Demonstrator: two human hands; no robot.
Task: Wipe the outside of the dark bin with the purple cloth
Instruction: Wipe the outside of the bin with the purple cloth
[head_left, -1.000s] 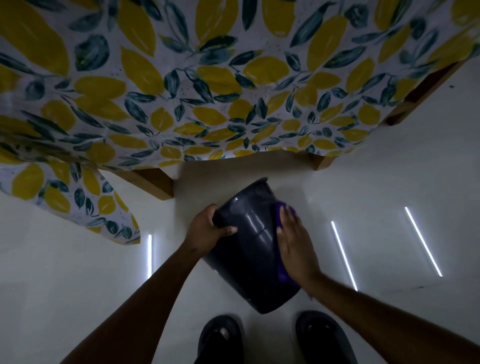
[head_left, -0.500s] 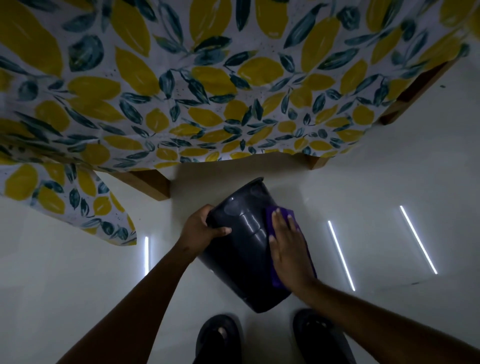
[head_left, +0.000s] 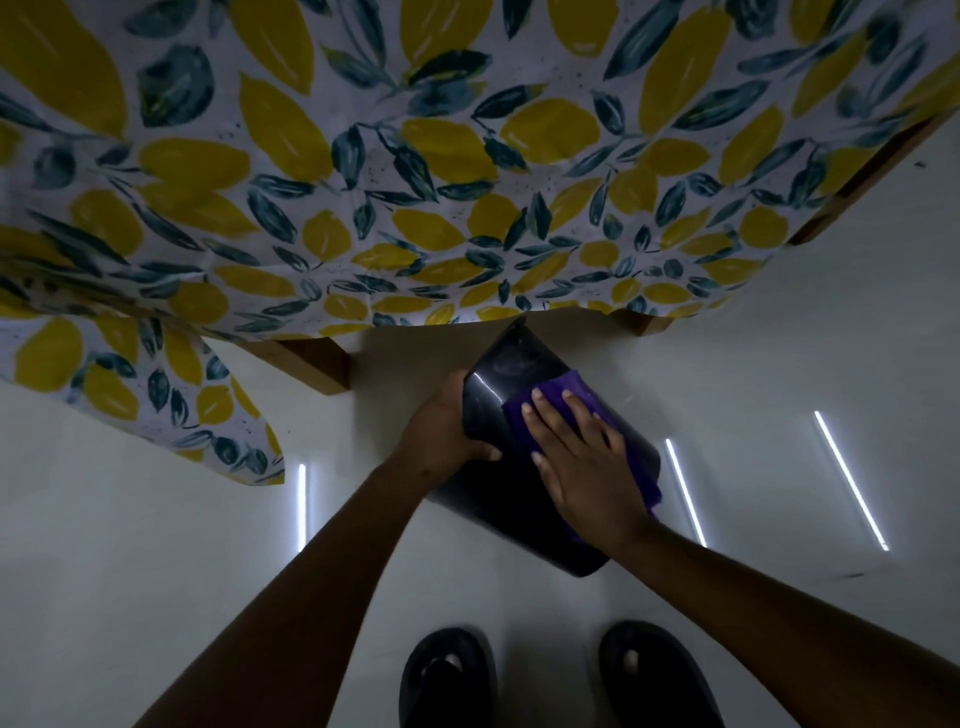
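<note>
Now left hand (head_left: 441, 431) grips glossy dark bin (head_left: 498, 374); right hand (head_left: 582, 467) fingers flat on purple cloth (head_left: 558, 387).

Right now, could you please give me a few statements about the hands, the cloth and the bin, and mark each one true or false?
1. The right hand lies flat on the purple cloth, pressing it against the bin. True.
2. The bin stands upright on the floor. False: it is tilted, held up off the white floor.
3. The left hand grips the bin's left side. True.
4. The cloth lies on the tablecloth. False: it is on the bin's outer wall, below the edge of the lemon-print tablecloth.
5. The person is barefoot. False: dark slippers cover both feet.
</note>
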